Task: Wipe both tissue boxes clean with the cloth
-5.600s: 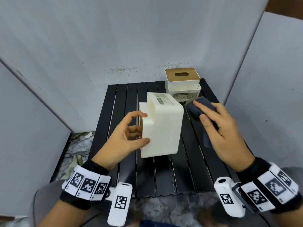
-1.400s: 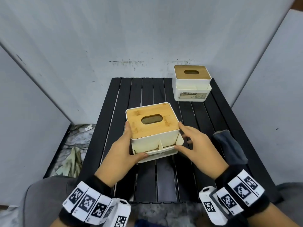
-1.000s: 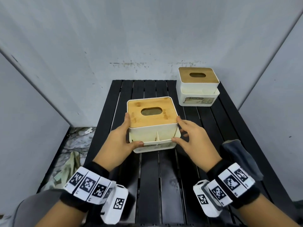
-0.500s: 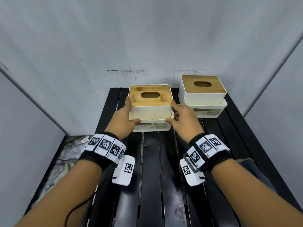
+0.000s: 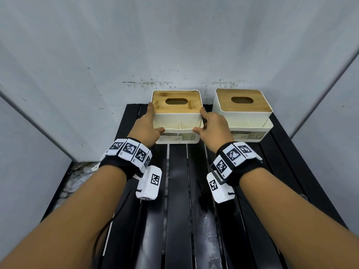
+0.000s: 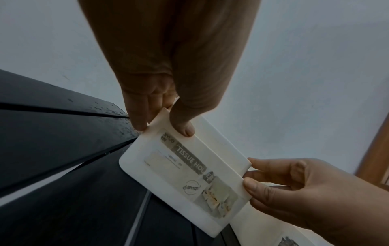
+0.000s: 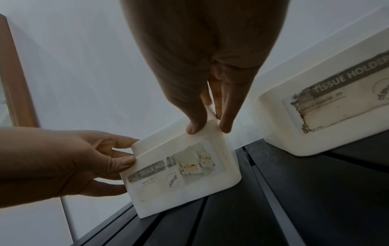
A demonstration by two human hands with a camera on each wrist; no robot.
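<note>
The left hand (image 5: pixel 146 126) is clamped on the left side of the near tissue box (image 5: pixel 177 121), thumb hooked over the front tray edge, fingers laid along the side wall. The right hand (image 5: pixel 213 126) is gripping the opposite side the same way, thumb on the front lip. The box is held upright at the far end of the black slatted counter (image 5: pixel 177 200), close to the grey wall (image 5: pixel 174 45). Just to the right, the second tissue box (image 5: pixel 242 115) is seen standing upright, bamboo lid up. The cloth is not seen.
</note>
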